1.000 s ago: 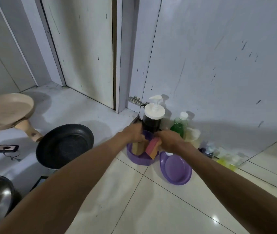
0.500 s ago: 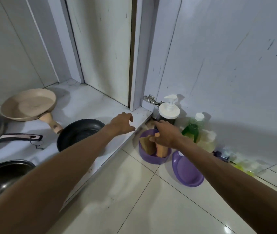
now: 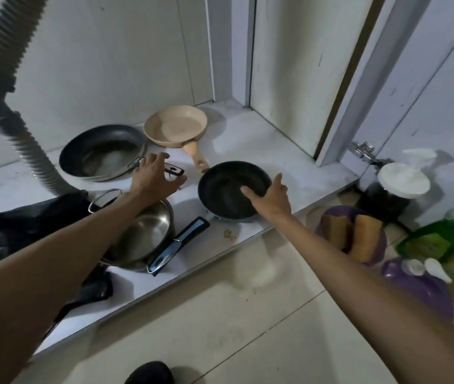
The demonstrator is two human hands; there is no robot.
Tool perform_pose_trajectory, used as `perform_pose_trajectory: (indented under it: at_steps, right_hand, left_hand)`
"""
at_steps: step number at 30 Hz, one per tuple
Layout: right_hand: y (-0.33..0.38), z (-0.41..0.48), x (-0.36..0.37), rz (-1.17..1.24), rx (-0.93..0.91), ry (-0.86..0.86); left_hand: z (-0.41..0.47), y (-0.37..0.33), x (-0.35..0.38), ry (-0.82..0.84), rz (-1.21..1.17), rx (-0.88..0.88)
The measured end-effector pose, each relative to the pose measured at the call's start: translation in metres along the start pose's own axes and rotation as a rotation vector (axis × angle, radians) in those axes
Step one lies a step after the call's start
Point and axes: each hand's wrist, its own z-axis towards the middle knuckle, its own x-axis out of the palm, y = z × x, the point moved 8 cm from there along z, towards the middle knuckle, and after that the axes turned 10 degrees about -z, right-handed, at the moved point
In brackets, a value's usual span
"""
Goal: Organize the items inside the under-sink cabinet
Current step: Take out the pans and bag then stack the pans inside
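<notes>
The white cabinet floor (image 3: 275, 145) sits one low step above pale tiles (image 3: 220, 314). A grey ribbed hose (image 3: 26, 151) drops down at the left, and the door (image 3: 428, 92) stands open at the right.

Both bare arms reach in from the near edge. The left arm passes over a steel pot (image 3: 148, 234). The left hand (image 3: 155, 176) is held palm down with its fingers spread and slightly bent. It is above the black handle (image 3: 174, 171) of the big pan (image 3: 101, 152) and holds nothing.

The right arm stretches from the lower right to the black pan (image 3: 234, 189), which stands near the front edge of the cabinet floor. The right hand (image 3: 271, 198) straddles its near right rim. The thumb lies over the inside and the forefinger is straight along the outside, so the hand makes a loose V. Whether it touches the rim cannot be told.

A beige pan (image 3: 176, 126) lies at the back, with its wooden handle pointing at the black pan. A black bag (image 3: 20, 225) is slumped to the left of the pot.

Out on the tiles, a purple bowl (image 3: 328, 217) holds two yellow sponges (image 3: 364, 236) standing on edge. Behind it is a dark pump bottle (image 3: 397, 187) with a white top. A blurred green bottle (image 3: 436, 239) and a purple dish (image 3: 425, 295) lie to the right.
</notes>
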Motion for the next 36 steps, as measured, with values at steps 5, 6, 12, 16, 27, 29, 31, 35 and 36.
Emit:
perform_pose_trajectory:
  at_steps: [5,6,12,16,27,29,31,35,36]
  right_hand:
    - [-0.006,0.016,0.021,-0.012,0.184,-0.159]
    - [-0.008,0.018,0.017,-0.022,0.187,-0.206]
    - [-0.013,0.027,0.012,-0.035,0.125,-0.317]
    - [-0.015,0.028,0.004,-0.018,0.097,-0.310]
    - [-0.038,0.006,-0.015,-0.219,-0.163,-0.207]
    - [-0.041,-0.001,-0.020,-0.243,-0.238,-0.169]
    - [-0.047,-0.008,-0.028,-0.254,-0.288,-0.128]
    - [-0.062,-0.023,-0.043,-0.270,-0.322,-0.040]
    - [-0.065,-0.028,-0.044,-0.286,-0.335,-0.013]
  left_hand:
    - [-0.024,0.096,-0.025,0.001,-0.003,-0.272]
    - [-0.029,0.107,-0.026,0.014,-0.024,-0.332]
    - [-0.044,0.119,-0.025,0.145,0.004,-0.373]
    - [-0.048,0.122,-0.026,0.266,0.052,-0.415]
    - [-0.106,0.067,0.002,0.312,-0.038,-0.356]
    - [-0.117,0.053,0.005,0.304,-0.005,-0.320]
    - [-0.131,0.037,0.006,0.289,0.010,-0.295]
    - [-0.158,0.003,0.015,0.303,-0.008,-0.257]
    - [-0.164,-0.006,0.021,0.320,-0.002,-0.245]
